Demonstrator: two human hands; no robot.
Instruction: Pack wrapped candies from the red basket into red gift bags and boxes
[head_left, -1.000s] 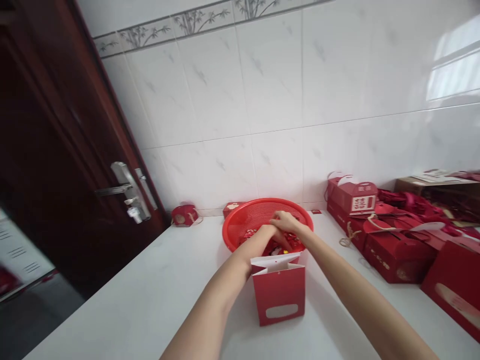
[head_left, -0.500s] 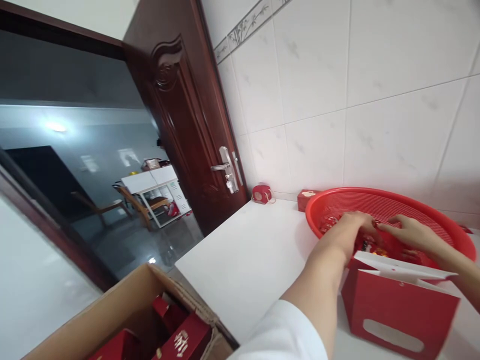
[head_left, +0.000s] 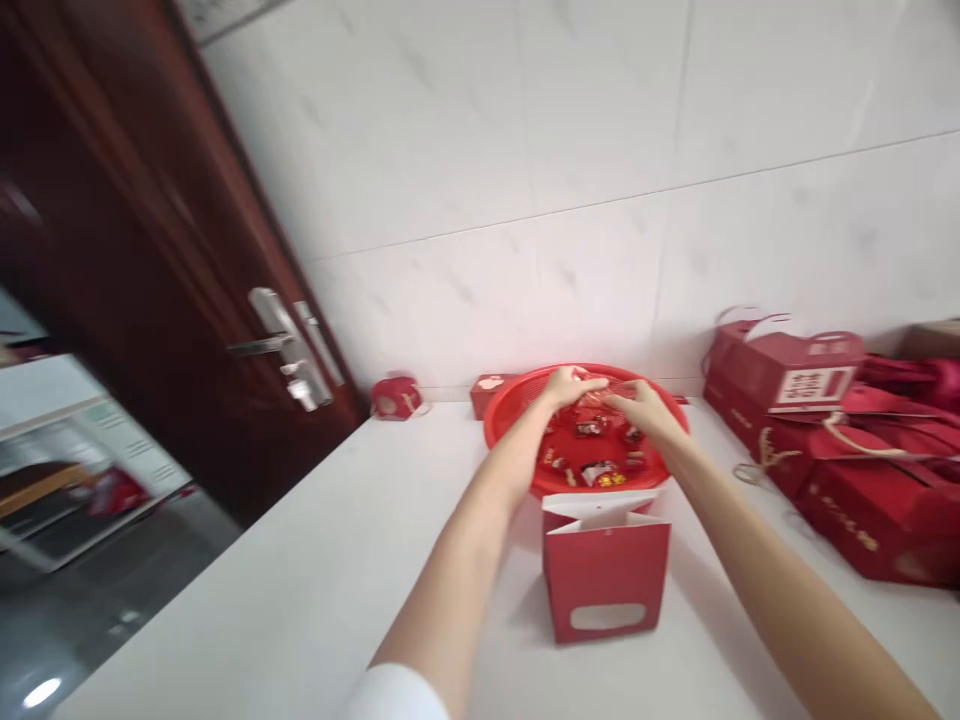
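Observation:
A red plastic basket [head_left: 504,440] stands against the tiled wall with several wrapped sweets [head_left: 600,472] inside. Over its far part, my left hand [head_left: 571,386] and my right hand [head_left: 639,408] are close together, fingers curled on a shiny see-through plastic packet [head_left: 596,397]. Blur hides what the packet contains. Just in front of the basket, a red paper gift box [head_left: 607,570] stands upright between my forearms. Its white-lined top is open, and an oval window shows on its front.
Red gift boxes [head_left: 806,375] are piled on the right of the white table [head_left: 315,560]. Against the wall sit a small red box [head_left: 396,397] and another red box [head_left: 489,393]. A dark wooden door [head_left: 165,250] is at the left.
My view has swung right, bringing the piled gift boxes into sight and the cardboard carton out of it. My hands have come up from among the sweets with the plastic packet between them.

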